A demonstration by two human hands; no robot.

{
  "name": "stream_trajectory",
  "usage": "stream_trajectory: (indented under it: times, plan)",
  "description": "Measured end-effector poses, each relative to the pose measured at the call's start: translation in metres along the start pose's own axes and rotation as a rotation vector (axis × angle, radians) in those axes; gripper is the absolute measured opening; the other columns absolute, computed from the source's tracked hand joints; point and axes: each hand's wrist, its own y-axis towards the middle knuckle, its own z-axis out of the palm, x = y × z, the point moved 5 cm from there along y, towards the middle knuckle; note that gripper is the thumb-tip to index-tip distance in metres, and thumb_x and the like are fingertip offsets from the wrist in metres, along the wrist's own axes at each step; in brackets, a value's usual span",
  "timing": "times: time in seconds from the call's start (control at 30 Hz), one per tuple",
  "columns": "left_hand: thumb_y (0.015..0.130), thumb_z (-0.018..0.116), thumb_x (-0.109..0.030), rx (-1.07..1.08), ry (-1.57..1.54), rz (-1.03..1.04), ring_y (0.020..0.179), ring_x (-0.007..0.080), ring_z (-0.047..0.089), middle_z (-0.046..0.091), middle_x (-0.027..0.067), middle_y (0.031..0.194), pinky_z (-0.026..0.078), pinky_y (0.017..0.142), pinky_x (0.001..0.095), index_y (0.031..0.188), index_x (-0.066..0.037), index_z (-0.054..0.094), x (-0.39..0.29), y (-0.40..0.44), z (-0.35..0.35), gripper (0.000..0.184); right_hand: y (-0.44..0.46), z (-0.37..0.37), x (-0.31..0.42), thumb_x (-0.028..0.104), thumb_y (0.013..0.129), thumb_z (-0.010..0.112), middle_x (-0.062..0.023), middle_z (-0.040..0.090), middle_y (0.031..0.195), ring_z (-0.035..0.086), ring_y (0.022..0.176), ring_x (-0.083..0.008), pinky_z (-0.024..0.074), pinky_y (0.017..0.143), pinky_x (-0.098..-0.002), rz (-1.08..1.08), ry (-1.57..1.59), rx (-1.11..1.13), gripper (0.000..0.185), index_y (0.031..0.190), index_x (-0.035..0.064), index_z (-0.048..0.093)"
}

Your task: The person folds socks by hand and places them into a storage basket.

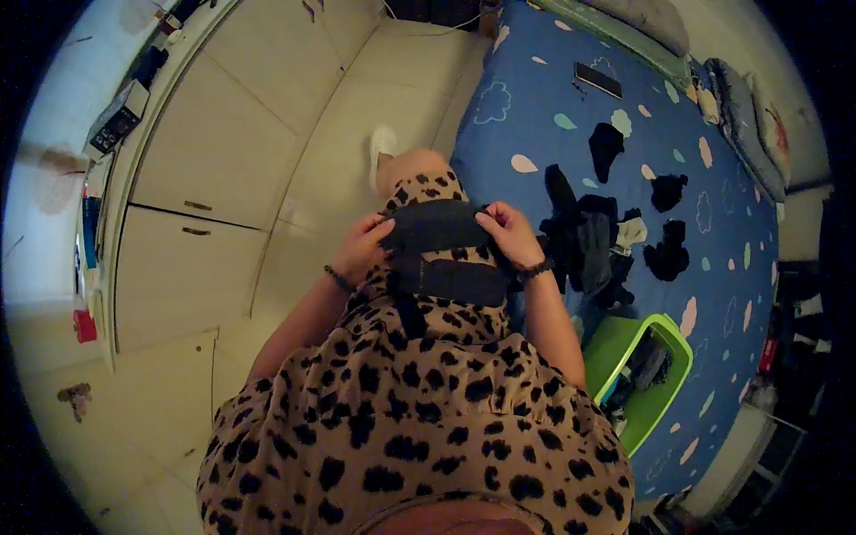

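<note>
A dark grey sock (439, 225) is stretched flat across my lap, over the spotted dress (419, 397). My left hand (361, 248) pinches its left end, while my right hand (510, 234) has its thumb and fingers closed on the right end. Just below lies another dark sock (459, 282), resting on the dress, apart from my fingertips. On the bed to my right is a loose heap of dark socks (593, 242), with a pale one (631, 232) among them.
The blue patterned bed (535, 116) carries a green basket (664, 383) with clothes inside, several separate dark socks (667, 252), and a phone (598, 79). Pale cabinets (214, 152) line the left side. My foot in a white shoe (382, 147) is on the tiled floor.
</note>
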Motion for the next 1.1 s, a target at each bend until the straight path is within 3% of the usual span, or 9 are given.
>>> stream_trajectory:
  times: [0.13, 0.2, 0.47, 0.53, 0.63, 0.7, 0.87, 0.93, 1.1]
  plan:
    - [0.093, 0.059, -0.017, -0.068, 0.119, 0.053, 0.078, 0.0118, 0.058, 0.062, 0.0021, 0.088, 0.049, 0.072, 0.0259, 0.097, -0.003, 0.060, -0.016, 0.023, -0.010, 0.015, 0.000, -0.008, 0.004, 0.024, 0.090, 0.065, 0.0049, 0.050, 0.069, 0.045, 0.066, -0.0065, 0.0397, 0.059, -0.0246, -0.006, 0.126, -0.101, 0.022, 0.079, 0.0069, 0.055]
    - [0.093, 0.058, -0.014, 0.005, 0.398, 0.272, 0.074, 0.0110, 0.058, 0.062, 0.0010, 0.084, 0.049, 0.071, 0.0245, 0.097, -0.003, 0.061, -0.063, 0.014, 0.019, 0.012, -0.001, -0.017, 0.016, 0.016, 0.092, 0.062, 0.0075, 0.049, 0.074, 0.043, 0.069, -0.0021, 0.0357, 0.060, -0.0186, -0.004, 0.242, -0.114, 0.018, 0.078, 0.0098, 0.053]
    - [0.094, 0.058, -0.019, 0.095, 0.260, 0.161, 0.081, 0.0110, 0.061, 0.065, 0.0019, 0.088, 0.050, 0.071, 0.0282, 0.096, -0.004, 0.061, -0.082, 0.018, 0.049, 0.015, 0.001, -0.039, 0.047, 0.015, 0.092, 0.061, 0.0065, 0.052, 0.077, 0.049, 0.071, -0.0032, 0.0408, 0.064, -0.0185, -0.045, 0.393, -0.173, 0.012, 0.084, 0.0121, 0.054]
    - [0.093, 0.058, -0.019, 0.097, 0.223, 0.155, 0.080, 0.0110, 0.061, 0.065, 0.0019, 0.088, 0.050, 0.069, 0.0285, 0.097, -0.004, 0.061, -0.066, 0.023, 0.035, 0.016, -0.005, -0.028, 0.047, 0.015, 0.092, 0.061, 0.0063, 0.051, 0.076, 0.048, 0.071, -0.0027, 0.0391, 0.063, -0.0185, -0.043, 0.304, -0.176, 0.012, 0.084, 0.0120, 0.053]
    - [0.090, 0.063, -0.020, -0.030, 0.551, 0.105, 0.064, 0.0074, 0.051, 0.060, -0.0008, 0.081, 0.041, 0.053, 0.0228, 0.091, -0.005, 0.062, -0.024, 0.037, -0.019, 0.015, -0.013, -0.014, 0.023, 0.016, 0.090, 0.064, 0.0039, 0.048, 0.072, 0.043, 0.068, -0.0053, 0.0369, 0.061, -0.0222, -0.093, 0.023, -0.174, 0.018, 0.082, 0.0077, 0.050]
    - [0.093, 0.059, -0.023, -0.024, 0.687, 0.052, 0.081, 0.0111, 0.060, 0.065, 0.0017, 0.091, 0.050, 0.075, 0.0286, 0.101, -0.004, 0.061, -0.003, 0.027, -0.029, 0.021, -0.018, 0.001, 0.013, 0.017, 0.087, 0.067, -0.0005, 0.051, 0.071, 0.044, 0.066, -0.0095, 0.0408, 0.060, -0.0270, -0.075, -0.039, -0.200, 0.023, 0.082, 0.0032, 0.050]
    - [0.091, 0.062, -0.017, -0.034, 0.400, 0.129, 0.080, 0.0093, 0.057, 0.063, 0.0008, 0.088, 0.048, 0.075, 0.0259, 0.097, -0.005, 0.061, 0.014, 0.028, -0.022, 0.014, -0.030, -0.005, 0.011, 0.022, 0.088, 0.066, -0.0014, 0.054, 0.076, 0.047, 0.071, -0.0097, 0.0427, 0.065, -0.0264, -0.099, -0.071, -0.300, 0.024, 0.088, 0.0021, 0.054]
    - [0.089, 0.064, -0.015, -0.026, 0.266, 0.179, 0.078, 0.0084, 0.055, 0.061, 0.0004, 0.086, 0.046, 0.072, 0.0239, 0.094, -0.006, 0.059, 0.002, 0.029, -0.013, 0.011, -0.022, 0.003, -0.007, 0.024, 0.088, 0.066, -0.0001, 0.055, 0.079, 0.049, 0.074, -0.0094, 0.0428, 0.068, -0.0258, 0.077, 0.094, -0.047, 0.024, 0.093, 0.0031, 0.054]
    - [0.089, 0.063, -0.008, 0.015, 0.278, 0.335, 0.083, 0.0096, 0.058, 0.063, 0.0022, 0.087, 0.048, 0.078, 0.0238, 0.094, -0.005, 0.056, -0.043, 0.019, 0.015, 0.009, -0.015, -0.006, 0.022, 0.021, 0.087, 0.067, 0.0034, 0.052, 0.078, 0.046, 0.073, -0.0076, 0.0404, 0.066, -0.0239, -0.077, 0.217, -0.127, 0.021, 0.089, 0.0065, 0.052]
